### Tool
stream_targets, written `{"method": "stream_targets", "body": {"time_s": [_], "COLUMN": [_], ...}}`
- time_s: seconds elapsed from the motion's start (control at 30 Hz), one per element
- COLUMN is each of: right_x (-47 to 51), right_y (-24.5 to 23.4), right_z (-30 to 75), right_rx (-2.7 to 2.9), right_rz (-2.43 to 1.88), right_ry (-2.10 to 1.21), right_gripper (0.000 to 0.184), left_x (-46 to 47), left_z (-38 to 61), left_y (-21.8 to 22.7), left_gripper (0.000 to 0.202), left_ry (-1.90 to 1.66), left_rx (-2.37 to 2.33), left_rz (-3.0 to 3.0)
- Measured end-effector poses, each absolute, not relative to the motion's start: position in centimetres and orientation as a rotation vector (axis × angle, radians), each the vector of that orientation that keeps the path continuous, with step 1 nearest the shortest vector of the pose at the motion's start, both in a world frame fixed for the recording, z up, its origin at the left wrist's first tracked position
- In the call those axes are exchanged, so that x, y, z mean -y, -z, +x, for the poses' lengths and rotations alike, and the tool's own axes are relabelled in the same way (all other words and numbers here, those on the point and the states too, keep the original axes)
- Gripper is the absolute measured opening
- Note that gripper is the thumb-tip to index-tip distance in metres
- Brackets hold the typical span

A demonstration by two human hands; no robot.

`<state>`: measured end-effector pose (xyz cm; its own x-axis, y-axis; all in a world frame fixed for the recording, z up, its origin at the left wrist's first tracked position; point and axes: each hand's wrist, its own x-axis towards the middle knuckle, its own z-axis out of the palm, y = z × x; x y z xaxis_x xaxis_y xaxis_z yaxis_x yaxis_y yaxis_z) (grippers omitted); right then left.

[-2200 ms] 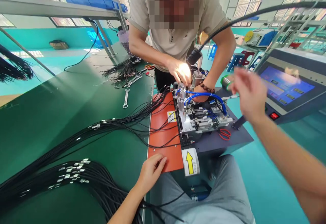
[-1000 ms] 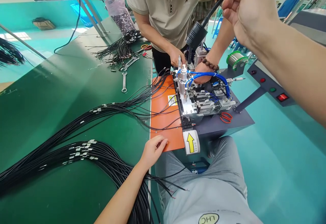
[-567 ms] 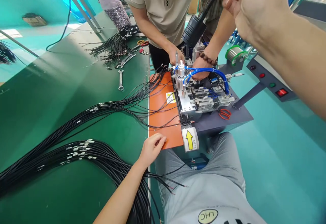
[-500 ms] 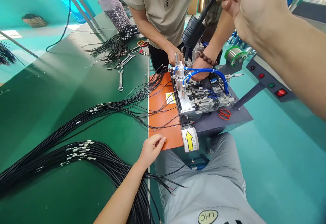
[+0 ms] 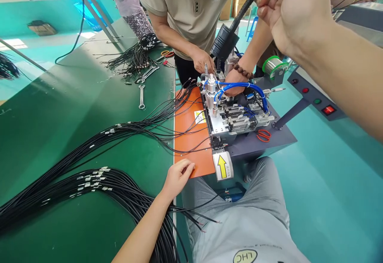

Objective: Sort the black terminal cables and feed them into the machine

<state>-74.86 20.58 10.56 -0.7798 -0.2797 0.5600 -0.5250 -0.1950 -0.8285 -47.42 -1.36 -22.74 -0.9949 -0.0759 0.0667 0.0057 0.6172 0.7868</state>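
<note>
My left hand (image 5: 179,174) rests with loosely curled fingers on the near edge of an orange plate (image 5: 194,135); nothing shows in it. Raised at the upper right, my right hand (image 5: 287,9) grips a black gooseneck (image 5: 250,0) with a ribbed block head (image 5: 224,42) at its lower end. That head hangs over a metal machine (image 5: 220,121) with blue air tubes (image 5: 245,84). Several black cables (image 5: 155,121) run across the orange plate to the machine's edge. Another cable bundle (image 5: 119,179) passes under my left forearm.
Across the machine, a co-worker's hands (image 5: 203,60) reach into it. Wrenches (image 5: 141,96) and more cables (image 5: 134,57) lie on the green table (image 5: 98,143). Red-handled scissors (image 5: 263,135) lie on the machine base. A solder-wire spool (image 5: 273,66) and a control box (image 5: 314,95) stand at right.
The co-worker's hand at the machine's far left has lifted slightly. At the upper right, another person's arm and hand now show. My own hands stay nearly in place.
</note>
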Motion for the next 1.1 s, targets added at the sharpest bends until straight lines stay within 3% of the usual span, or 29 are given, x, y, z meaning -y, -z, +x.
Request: {"method": "stream_targets", "body": {"time_s": [0.23, 0.43, 0.6, 1.1], "right_x": [-20.8, -20.9, -20.7, -20.0], "right_y": [-9.7, -8.8, -9.0, -8.0], "right_z": [-75.2, -75.0, -73.8, -74.7], "right_rx": [1.779, 1.874, 1.909, 1.779], "right_rz": [0.850, 0.861, 0.922, 0.976], "right_ry": [-2.332, -2.203, -2.153, -2.084], "right_gripper": [0.037, 0.011, 0.024, 0.028], "left_x": [1.2, 1.0, 1.0, 1.0], "left_z": [-47.5, -47.5, -47.5, -47.5], "left_y": [23.0, 23.0, 22.9, 22.5], "left_gripper": [0.031, 0.031, 0.030, 0.031], "left_ry": [1.349, 1.345, 1.338, 1.349], "left_rx": [2.739, 2.737, 2.739, 2.737], "left_rz": [0.080, 0.089, 0.082, 0.076]}}
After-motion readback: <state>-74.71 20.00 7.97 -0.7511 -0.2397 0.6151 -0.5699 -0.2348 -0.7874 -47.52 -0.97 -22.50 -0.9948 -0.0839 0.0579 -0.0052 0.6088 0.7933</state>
